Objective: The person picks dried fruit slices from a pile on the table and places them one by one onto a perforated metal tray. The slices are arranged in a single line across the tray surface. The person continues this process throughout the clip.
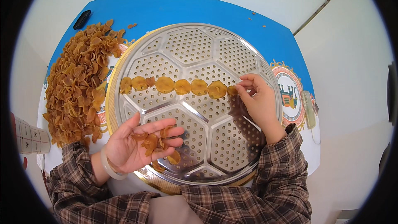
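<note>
A round perforated metal steaming tray (214,119) lies before me, its surface pressed into polygon panels. Across its middle runs a row of flat, amber dried slices (165,85), edge to edge or slightly overlapping. My right hand (258,96) pinches a small slice (232,90) at the row's right end, low over the tray. Palm up, my left hand (136,149) carries several curled slices (151,143) above the tray's lower left. Two more slices (173,157) show at its finger edge; whether they touch the tray I cannot tell.
A big heap of dried slices (77,90) covers the table's left side, with a black plastic object (82,19) behind it. Beneath the tray is a gold-rimmed round board (113,105). A patterned cup (32,137) stands far left; a pale translucent case (308,109) lies right.
</note>
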{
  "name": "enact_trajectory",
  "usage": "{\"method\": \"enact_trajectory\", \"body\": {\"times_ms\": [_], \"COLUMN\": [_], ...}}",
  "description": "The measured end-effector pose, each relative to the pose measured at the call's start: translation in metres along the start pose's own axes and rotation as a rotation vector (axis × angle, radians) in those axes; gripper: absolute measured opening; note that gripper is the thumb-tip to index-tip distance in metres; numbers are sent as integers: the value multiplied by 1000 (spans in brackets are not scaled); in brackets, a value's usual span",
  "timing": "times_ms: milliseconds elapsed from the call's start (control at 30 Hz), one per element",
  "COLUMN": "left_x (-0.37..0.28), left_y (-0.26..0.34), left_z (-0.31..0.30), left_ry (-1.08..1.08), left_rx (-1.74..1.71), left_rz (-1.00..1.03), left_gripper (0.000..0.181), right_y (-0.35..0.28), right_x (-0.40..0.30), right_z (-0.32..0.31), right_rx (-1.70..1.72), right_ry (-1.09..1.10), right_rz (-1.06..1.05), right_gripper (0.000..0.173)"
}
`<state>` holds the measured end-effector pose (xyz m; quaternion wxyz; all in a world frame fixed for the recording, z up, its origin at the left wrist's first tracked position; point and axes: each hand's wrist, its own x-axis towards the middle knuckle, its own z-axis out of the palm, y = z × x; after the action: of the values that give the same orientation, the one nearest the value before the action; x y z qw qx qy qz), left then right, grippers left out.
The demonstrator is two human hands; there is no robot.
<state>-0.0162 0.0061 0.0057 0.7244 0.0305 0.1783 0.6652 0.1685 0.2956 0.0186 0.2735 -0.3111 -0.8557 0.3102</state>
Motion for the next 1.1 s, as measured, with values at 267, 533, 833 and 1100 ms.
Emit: {"method": "enact_trajectory", "body": {"times_ms": [267,533,833,1100], "left_x": [0,-1,0,-3], "left_y": [0,0,0,1], "left_z": [1,1,2,3], "left_ry": [19,20,29,47], "left_rx": [3,26,41,84], "left_rz": [-2,-1,-7,2], "left_gripper": [75,75,76,76], "right_y": [0,-2,5,0], "right_x": [1,1,2,5], "right_z": [2,1,2,3], "right_rx": [-13,-38,85,43], "right_ry": [-5,48,63,87], "right_rz": [-5,-69,-9,-38], "right_gripper": [22,15,15,15]}}
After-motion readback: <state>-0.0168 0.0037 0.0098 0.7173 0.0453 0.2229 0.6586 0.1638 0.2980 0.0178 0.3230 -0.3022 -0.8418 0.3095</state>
